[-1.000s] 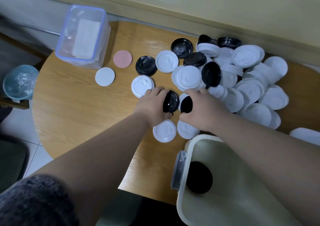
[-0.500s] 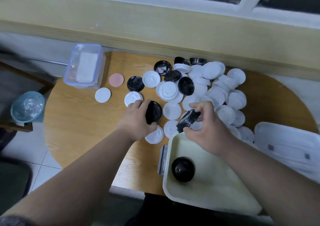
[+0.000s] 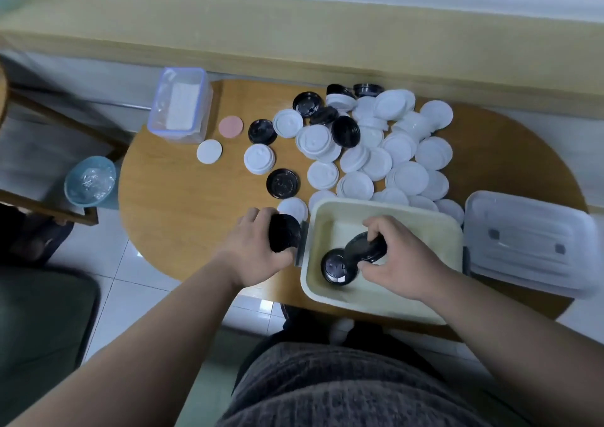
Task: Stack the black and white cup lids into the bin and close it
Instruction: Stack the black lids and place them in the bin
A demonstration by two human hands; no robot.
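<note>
Right hand (image 3: 402, 263) has dropped from the bin's rim down inside the bin (image 3: 327, 217). Left hand (image 3: 258, 250) has slid toward the bin's left wall and now sits just beside it.

Right hand: fingers and thumb pinch a tilted black lid (image 3: 366, 247) by its rim, low edge touching or just above the floor lid (image 3: 336, 266), a black one lying flat in the bin's lower left; can't tell if they touch. Left hand: fingers curl round a second black lid (image 3: 284, 232), held on edge over the bench (image 3: 183, 198), outside the bin.

Handling, as a judgement: thin moulded plastic, so very light, fairly stiff at the rim, springy in the dome, smooth and slick. Best hold is thumb against fingers across the rim, as now. A hard squeeze would likely bow it and stop it nesting. It needs to go level and the same way up as the floor lid to seat; tilted it may slide off.

Centre frame, one loose black lid (image 3: 282, 182) lies flat. Upper right holds the white lid pile (image 3: 392, 152) with a few black ones mixed in, so most of the task is left. The bin cover (image 3: 529, 240) lies off, right of the bin. Upper left: clear box (image 3: 179, 106), pink disc (image 3: 231, 126), white disc (image 3: 209, 151). Far left, off the bench: blue bowl (image 3: 90, 180).
</note>
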